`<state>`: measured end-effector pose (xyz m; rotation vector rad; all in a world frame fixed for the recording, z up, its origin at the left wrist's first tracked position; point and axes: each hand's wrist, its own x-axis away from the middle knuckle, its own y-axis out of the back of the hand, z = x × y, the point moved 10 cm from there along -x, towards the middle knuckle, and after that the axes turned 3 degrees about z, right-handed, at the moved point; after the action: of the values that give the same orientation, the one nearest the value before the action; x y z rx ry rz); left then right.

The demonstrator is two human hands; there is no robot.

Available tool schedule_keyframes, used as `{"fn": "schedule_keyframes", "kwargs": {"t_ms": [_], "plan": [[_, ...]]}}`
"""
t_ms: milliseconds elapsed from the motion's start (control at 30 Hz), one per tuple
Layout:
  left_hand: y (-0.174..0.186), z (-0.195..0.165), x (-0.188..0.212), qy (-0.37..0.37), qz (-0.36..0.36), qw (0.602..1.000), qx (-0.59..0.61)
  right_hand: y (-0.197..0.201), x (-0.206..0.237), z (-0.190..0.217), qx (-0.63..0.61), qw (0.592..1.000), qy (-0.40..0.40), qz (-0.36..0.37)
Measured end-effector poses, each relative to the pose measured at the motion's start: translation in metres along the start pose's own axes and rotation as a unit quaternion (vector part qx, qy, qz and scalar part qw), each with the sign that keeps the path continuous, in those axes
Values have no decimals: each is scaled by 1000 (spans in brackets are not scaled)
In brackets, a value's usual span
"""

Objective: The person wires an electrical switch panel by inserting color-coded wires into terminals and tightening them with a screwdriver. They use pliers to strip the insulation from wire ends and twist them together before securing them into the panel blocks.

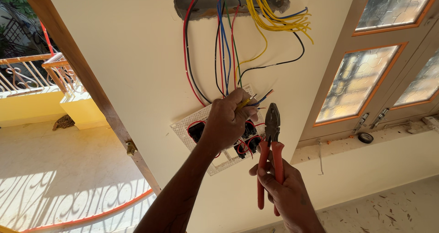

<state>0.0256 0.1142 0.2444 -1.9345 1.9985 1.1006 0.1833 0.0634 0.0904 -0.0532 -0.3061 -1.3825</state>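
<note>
My left hand point(227, 121) grips a small bunch of wire ends point(256, 98), yellow, blue and red, with bare copper tips sticking out to the right. Behind that hand hangs a white switch plate point(183, 130) with black switch backs and red jumper wires. My right hand point(286, 192) holds combination pliers point(270, 141) by their red handles, jaws up and closed, just right of the wire tips and not touching them. Red, blue, black, green and yellow wires point(224, 41) run down from a wall box point(183, 4) at the top.
A cream wall point(137, 68) fills the middle. A wooden door frame point(87, 73) stands at left, with a balcony and railing point(27, 75) beyond. Glass-panelled doors point(361, 77) are at right. A roll of black tape point(365, 137) lies on the floor ledge.
</note>
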Motion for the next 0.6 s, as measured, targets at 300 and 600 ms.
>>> {"fn": "schedule_keyframes", "kwargs": {"t_ms": [300, 600], "plan": [[1, 3, 2, 35, 28, 999, -3, 5, -12, 17, -78, 990, 118, 27], [-2, 6, 4, 63, 39, 997, -35, 0, -19, 21, -55, 984, 161, 56]]}}
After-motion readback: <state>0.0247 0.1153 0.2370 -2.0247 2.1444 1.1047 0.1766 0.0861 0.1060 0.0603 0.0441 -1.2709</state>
